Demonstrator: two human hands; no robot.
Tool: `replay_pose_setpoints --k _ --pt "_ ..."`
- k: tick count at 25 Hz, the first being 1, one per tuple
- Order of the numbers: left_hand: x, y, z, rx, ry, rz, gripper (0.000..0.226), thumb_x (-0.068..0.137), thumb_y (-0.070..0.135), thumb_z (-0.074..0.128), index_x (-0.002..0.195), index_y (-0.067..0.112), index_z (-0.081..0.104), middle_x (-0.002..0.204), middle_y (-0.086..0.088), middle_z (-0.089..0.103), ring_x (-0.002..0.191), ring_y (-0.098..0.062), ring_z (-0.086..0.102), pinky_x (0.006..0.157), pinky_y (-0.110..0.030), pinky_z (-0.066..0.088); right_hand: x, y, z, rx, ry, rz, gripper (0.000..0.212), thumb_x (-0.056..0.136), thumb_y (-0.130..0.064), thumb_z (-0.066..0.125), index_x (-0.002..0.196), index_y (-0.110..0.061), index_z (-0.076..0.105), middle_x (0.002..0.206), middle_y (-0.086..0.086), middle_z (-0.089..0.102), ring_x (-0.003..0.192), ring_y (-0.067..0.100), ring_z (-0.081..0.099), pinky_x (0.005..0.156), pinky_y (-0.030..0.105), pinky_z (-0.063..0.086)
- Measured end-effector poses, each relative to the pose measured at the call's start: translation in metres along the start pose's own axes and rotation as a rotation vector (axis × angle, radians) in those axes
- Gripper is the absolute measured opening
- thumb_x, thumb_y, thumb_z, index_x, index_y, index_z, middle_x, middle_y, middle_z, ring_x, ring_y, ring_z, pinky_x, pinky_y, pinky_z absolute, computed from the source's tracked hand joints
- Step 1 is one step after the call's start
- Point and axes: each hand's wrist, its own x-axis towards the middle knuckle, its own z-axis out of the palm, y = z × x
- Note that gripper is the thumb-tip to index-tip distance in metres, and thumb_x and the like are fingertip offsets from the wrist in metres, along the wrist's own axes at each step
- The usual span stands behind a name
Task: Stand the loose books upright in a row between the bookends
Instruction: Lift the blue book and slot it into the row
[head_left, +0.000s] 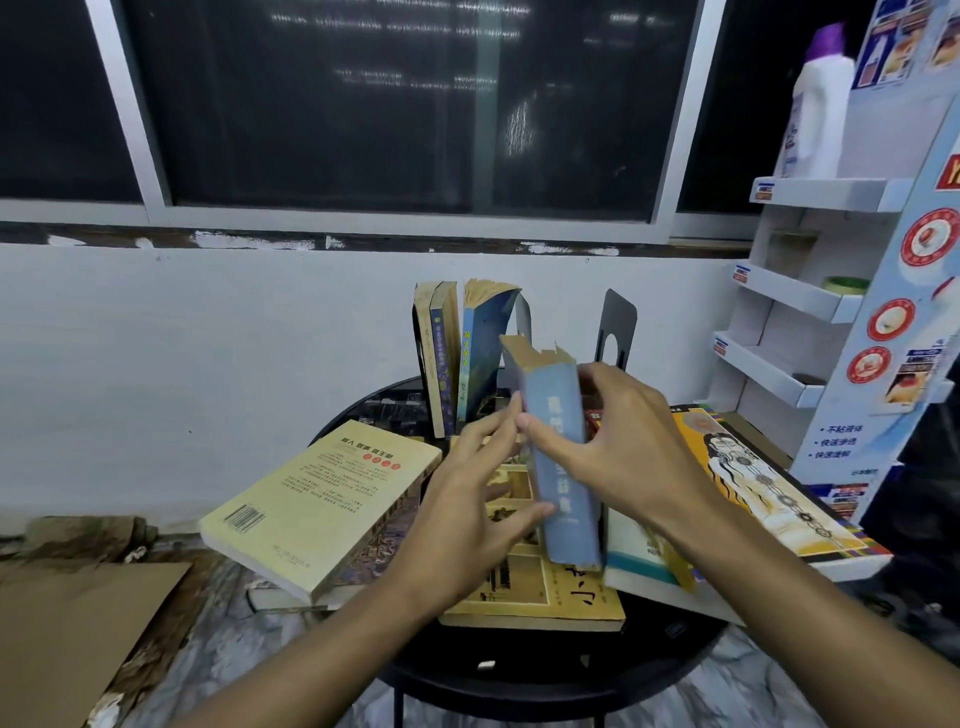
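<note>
My right hand (623, 447) grips a worn blue book (563, 467) upright, its spine toward me, above the loose books. My left hand (467, 499) is beside it with fingers spread, fingertips and thumb touching the book's left side. Three books (457, 358) stand upright at the back of the round black table (519, 670), the rightmost leaning against a grey bookend (523, 317). A second dark bookend (615, 327) stands apart to its right. A yellow book (322, 504), a tan book (530, 587) and a large illustrated book (769, 488) lie flat.
A white cardboard display rack (831, 291) with a bottle (821, 114) stands at the right, close to the table. A wall and a dark window lie behind. Brown cardboard (78, 623) lies on the floor at the left.
</note>
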Motion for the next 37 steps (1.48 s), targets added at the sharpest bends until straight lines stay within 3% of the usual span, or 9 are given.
replay_pose_setpoints --k 6,10,14,19,22,25,31,34,37 --pt "0.011 0.000 0.026 -0.008 -0.029 0.037 0.086 0.085 0.019 0.078 0.156 0.033 0.030 0.148 0.024 0.039 0.135 -0.003 0.045 0.102 -0.020 0.049 -0.007 0.005 -0.024 -0.148 0.080 0.054 0.039 0.083 -0.062 0.065 0.090 -0.024 0.063 0.080 -0.009 0.067 0.070 0.003 0.060 0.054 0.017 0.044" --pt "0.010 -0.002 0.035 -0.098 -0.039 -0.014 0.077 0.085 0.013 0.077 0.151 0.026 0.040 0.146 0.021 0.043 0.132 0.001 0.046 0.092 -0.015 0.053 -0.007 0.012 -0.027 -0.194 0.076 0.141 0.053 0.078 -0.074 0.062 0.089 -0.022 0.063 0.077 -0.006 0.065 0.072 0.014 0.062 0.051 0.025 0.043" --pt "0.009 -0.003 0.036 -0.121 -0.051 -0.008 0.077 0.085 0.010 0.076 0.151 0.025 0.041 0.147 0.019 0.044 0.131 -0.002 0.048 0.092 -0.017 0.054 -0.005 0.010 -0.024 -0.200 0.124 0.131 0.042 0.083 -0.060 0.065 0.079 -0.019 0.063 0.066 -0.007 0.063 0.061 0.003 0.057 0.045 0.014 0.035" --pt "0.016 -0.007 0.033 -0.133 -0.060 0.005 0.077 0.086 0.013 0.076 0.152 0.026 0.040 0.149 0.018 0.043 0.136 -0.005 0.045 0.093 -0.025 0.057 0.003 0.006 -0.021 -0.180 0.194 0.091 0.035 0.084 -0.047 0.068 0.067 -0.018 0.059 0.055 -0.006 0.059 0.052 0.001 0.055 0.044 0.015 0.038" --pt "0.028 -0.004 0.023 -0.111 -0.073 0.007 0.070 0.090 0.018 0.073 0.151 0.026 0.041 0.148 0.018 0.045 0.134 0.001 0.046 0.092 -0.019 0.055 0.013 0.005 -0.024 -0.179 0.245 0.094 0.035 0.083 -0.044 0.070 0.066 -0.016 0.059 0.056 -0.005 0.058 0.053 0.004 0.054 0.045 0.017 0.035" --pt "0.050 -0.002 0.007 0.031 -0.012 0.032 0.051 0.098 0.028 0.062 0.147 0.025 0.049 0.143 0.015 0.054 0.127 0.009 0.049 0.094 -0.005 0.045 0.024 0.007 -0.024 -0.170 0.278 0.087 0.038 0.081 -0.040 0.071 0.060 -0.012 0.056 0.052 -0.001 0.058 0.053 0.014 0.058 0.047 0.026 0.039" --pt "0.130 -0.032 -0.037 0.402 0.135 0.049 0.052 0.096 0.020 0.062 0.146 0.018 0.050 0.148 0.004 0.052 0.137 -0.010 0.045 0.111 -0.022 0.032 0.041 0.016 -0.015 -0.152 0.302 0.117 0.039 0.080 -0.040 0.071 0.064 -0.007 0.057 0.052 0.000 0.055 0.052 0.018 0.056 0.045 0.030 0.039" --pt "0.164 -0.048 -0.050 0.649 0.117 0.036 0.059 0.094 0.023 0.061 0.150 0.020 0.044 0.156 0.001 0.043 0.144 -0.018 0.038 0.115 -0.033 0.029 0.053 0.020 -0.013 -0.146 0.318 0.120 0.036 0.080 -0.041 0.072 0.067 -0.010 0.058 0.053 -0.005 0.053 0.054 0.018 0.055 0.043 0.024 0.034" --pt "0.185 -0.062 -0.054 0.873 0.047 -0.022 0.060 0.096 0.027 0.059 0.152 0.025 0.039 0.160 0.004 0.036 0.150 -0.019 0.025 0.121 -0.053 0.009 0.066 0.023 -0.007 -0.133 0.321 0.124 0.034 0.079 -0.042 0.071 0.074 -0.010 0.060 0.060 -0.003 0.057 0.060 0.020 0.057 0.047 0.026 0.039"
